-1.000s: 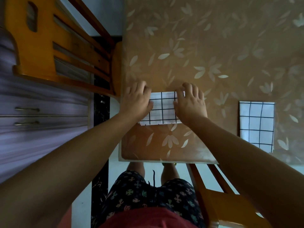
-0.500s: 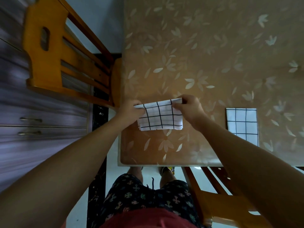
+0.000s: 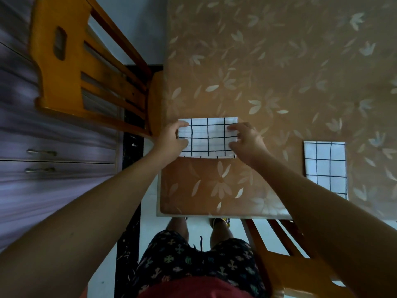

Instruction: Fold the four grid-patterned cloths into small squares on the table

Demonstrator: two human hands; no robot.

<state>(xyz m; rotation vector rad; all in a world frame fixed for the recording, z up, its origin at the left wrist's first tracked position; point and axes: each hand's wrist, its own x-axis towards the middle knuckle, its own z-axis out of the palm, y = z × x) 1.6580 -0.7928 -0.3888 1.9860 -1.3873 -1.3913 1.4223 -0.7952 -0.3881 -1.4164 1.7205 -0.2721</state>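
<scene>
The folded grid cloth (image 3: pixel 208 137), held up by its far edge half a second ago, is now laid flat near the table's (image 3: pixel 268 61) left edge, so one fold is judged completed and another is needed before a small square is reached. Its short ends are gripped by the left hand (image 3: pixel 171 139) and right hand (image 3: pixel 247 143), kept apart. A second grid cloth (image 3: pixel 325 166) lies well to the right, a wooden chair (image 3: pixel 75 72) stands beside the table, and nothing is seen obstructing the fold.

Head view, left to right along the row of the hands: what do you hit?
drawer handles → wooden chair → left hand → half-folded cloth → right hand → second folded cloth. Both hands grip the ends of the half-folded cloth.
</scene>
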